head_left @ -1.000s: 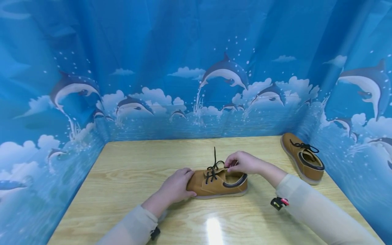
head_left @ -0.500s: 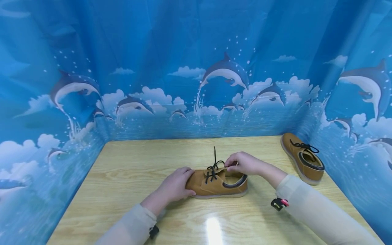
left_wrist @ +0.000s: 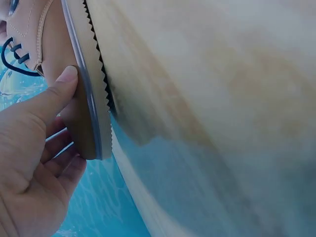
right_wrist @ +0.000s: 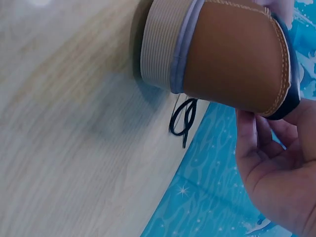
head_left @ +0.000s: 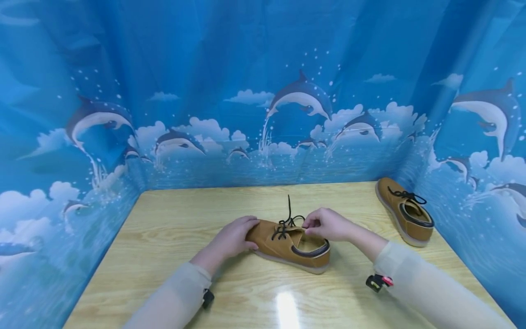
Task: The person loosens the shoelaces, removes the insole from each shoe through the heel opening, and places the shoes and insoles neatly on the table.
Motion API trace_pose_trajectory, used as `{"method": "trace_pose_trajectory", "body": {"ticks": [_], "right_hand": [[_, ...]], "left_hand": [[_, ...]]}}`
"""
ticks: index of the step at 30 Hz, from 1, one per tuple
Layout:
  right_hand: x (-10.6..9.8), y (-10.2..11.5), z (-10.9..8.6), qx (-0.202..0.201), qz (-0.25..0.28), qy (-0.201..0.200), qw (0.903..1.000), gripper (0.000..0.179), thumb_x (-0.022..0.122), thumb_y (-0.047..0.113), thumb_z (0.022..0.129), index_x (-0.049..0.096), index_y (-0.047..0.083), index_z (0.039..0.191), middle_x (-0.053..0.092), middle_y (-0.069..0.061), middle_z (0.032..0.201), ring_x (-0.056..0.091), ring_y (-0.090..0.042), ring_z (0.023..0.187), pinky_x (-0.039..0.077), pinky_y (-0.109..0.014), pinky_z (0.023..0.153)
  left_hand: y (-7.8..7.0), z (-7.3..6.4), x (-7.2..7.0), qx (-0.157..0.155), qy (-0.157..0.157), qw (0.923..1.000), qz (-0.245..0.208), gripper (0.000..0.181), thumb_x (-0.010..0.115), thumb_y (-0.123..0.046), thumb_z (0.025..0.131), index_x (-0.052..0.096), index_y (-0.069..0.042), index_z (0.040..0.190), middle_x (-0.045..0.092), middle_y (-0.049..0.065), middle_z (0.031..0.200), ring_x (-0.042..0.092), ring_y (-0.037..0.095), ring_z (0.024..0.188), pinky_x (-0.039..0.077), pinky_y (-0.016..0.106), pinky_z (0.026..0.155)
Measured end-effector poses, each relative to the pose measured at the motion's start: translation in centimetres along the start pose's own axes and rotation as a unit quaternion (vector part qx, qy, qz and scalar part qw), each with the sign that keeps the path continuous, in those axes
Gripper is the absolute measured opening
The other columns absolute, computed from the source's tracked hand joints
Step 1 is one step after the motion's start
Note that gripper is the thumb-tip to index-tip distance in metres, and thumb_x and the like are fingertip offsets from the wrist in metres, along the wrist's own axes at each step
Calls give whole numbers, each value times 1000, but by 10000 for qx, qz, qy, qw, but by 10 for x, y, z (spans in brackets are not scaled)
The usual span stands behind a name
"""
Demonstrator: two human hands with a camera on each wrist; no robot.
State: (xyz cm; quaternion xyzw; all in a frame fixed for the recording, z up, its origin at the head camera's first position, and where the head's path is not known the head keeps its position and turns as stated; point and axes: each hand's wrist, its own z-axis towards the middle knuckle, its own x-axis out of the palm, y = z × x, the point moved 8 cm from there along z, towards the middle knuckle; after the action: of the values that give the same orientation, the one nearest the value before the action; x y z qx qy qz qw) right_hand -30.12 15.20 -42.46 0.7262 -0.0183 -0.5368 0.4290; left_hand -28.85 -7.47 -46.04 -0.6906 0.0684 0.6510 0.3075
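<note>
A brown leather shoe (head_left: 267,240) with black laces (head_left: 283,227) rests on the wooden table, toe to the left and heel toward the near right. My left hand (head_left: 230,237) grips its toe; in the left wrist view the thumb (left_wrist: 63,84) lies on one side and the fingers curl round the other. At the far edge of the shoe's opening, my right hand (head_left: 328,224) pinches the collar. From the right wrist, the heel (right_wrist: 232,54) hides those fingertips. One lace end sticks up, and a loop lies beside it.
A matching brown shoe (head_left: 404,212) with a tied black bow stands at the table's back right. Blue dolphin-print curtain (head_left: 246,114) encloses the back and sides of the wooden table (head_left: 172,214).
The shoe has turned a little, its heel swinging toward me and its toe away. Both hands have kept their hold; the left has shifted slightly away from me.
</note>
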Motion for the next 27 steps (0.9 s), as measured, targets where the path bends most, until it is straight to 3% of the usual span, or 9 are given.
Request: {"method": "trace_pose_trajectory", "body": {"ticks": [10,21,27], "right_hand": [[10,-5,-8,544,525,-448,9961,11,73,9,90,72,2,98,67,1,83,61,-13,76,55,-25,68],[24,-5,-17,1177,1534,-929,9767,14,74,8,88,68,-1,97,66,-5,85,61,-17,77,56,-27,68],[35,-1,-18,1363,1855,-1288,9646,14,74,7,87,67,-2,95,66,-5,82,61,-16,71,57,-28,65]], "left_hand": [[5,20,0,354,142,9984,417,70,78,-31,87,50,-3,145,44,16,153,42,32,140,35,44,117],[17,36,2,-9,68,9993,375,63,70,-25,95,46,-4,148,40,15,156,42,30,141,34,41,117],[19,46,2,-215,-7,9995,214,58,66,-20,97,45,-5,149,45,13,153,44,28,140,35,41,117]]}}
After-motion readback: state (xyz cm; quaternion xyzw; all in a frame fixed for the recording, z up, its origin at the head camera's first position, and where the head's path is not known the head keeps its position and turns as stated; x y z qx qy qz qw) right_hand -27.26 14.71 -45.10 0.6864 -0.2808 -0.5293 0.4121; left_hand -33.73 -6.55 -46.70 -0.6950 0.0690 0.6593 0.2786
